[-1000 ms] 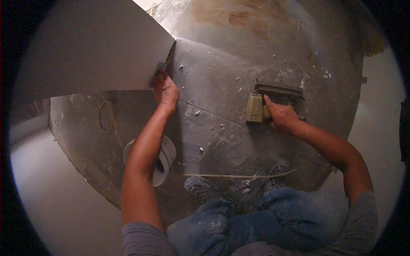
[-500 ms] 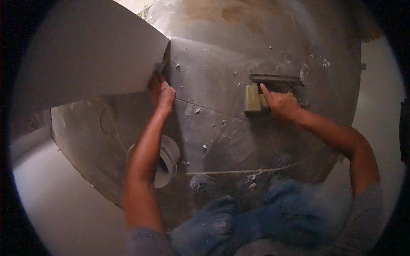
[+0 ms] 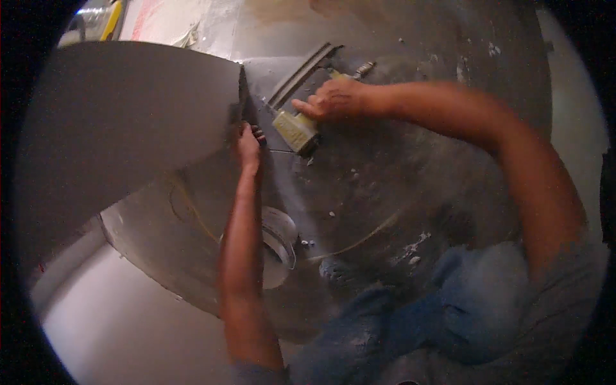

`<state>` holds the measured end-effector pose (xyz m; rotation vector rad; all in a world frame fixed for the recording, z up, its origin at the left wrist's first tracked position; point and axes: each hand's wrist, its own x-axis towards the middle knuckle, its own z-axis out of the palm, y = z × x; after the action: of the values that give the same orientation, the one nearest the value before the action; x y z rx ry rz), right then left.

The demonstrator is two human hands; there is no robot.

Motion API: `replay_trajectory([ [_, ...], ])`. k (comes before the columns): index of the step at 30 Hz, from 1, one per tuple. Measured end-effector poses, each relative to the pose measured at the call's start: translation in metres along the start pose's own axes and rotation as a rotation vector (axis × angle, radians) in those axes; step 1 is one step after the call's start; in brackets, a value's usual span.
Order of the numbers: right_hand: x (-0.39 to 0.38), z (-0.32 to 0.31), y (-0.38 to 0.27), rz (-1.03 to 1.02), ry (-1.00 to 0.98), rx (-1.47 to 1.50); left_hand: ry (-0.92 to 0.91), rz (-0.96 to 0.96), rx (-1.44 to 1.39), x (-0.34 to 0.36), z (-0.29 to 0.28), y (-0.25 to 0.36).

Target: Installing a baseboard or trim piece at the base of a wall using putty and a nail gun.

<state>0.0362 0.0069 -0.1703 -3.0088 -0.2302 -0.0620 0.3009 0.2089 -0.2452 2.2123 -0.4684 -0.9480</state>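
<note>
In my right hand (image 3: 333,99) is a yellow nail gun (image 3: 295,131) with a long dark magazine and a metal air fitting. My fingers wrap its handle, and the index finger points along the body. The gun is tilted, its body close to the edge of a large flat grey panel (image 3: 128,102) on the left. My left hand (image 3: 249,151) is closed at that panel's near right corner, fingers curled around the edge. Shadow hides part of what the fingers press against.
Below my left forearm stands a white bucket (image 3: 279,234). A thin hose (image 3: 366,240) curves across the dusty floor (image 3: 385,186), where white crumbs lie scattered. A yellow-handled tool (image 3: 111,20) lies at the far left, beyond the panel. My knees (image 3: 475,301) are close in front.
My right hand has carried the nail gun leftward and turned it, bringing it near the panel edge. The left hand stays at the panel's corner. The view has shifted slightly.
</note>
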Motion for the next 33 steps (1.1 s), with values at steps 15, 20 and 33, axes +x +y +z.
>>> replay_trajectory([
  [15,0.044,0.015,0.011,-0.11,-0.03,-0.028,0.147,0.15,-0.756,-0.03,0.039,0.039],
  [20,0.054,0.019,0.013,-0.13,0.064,0.011,0.176,0.137,-0.7,-0.031,0.042,0.053],
  [33,0.061,0.024,0.015,-0.108,0.026,0.032,-0.047,-0.119,-0.934,-0.027,0.054,0.054],
])
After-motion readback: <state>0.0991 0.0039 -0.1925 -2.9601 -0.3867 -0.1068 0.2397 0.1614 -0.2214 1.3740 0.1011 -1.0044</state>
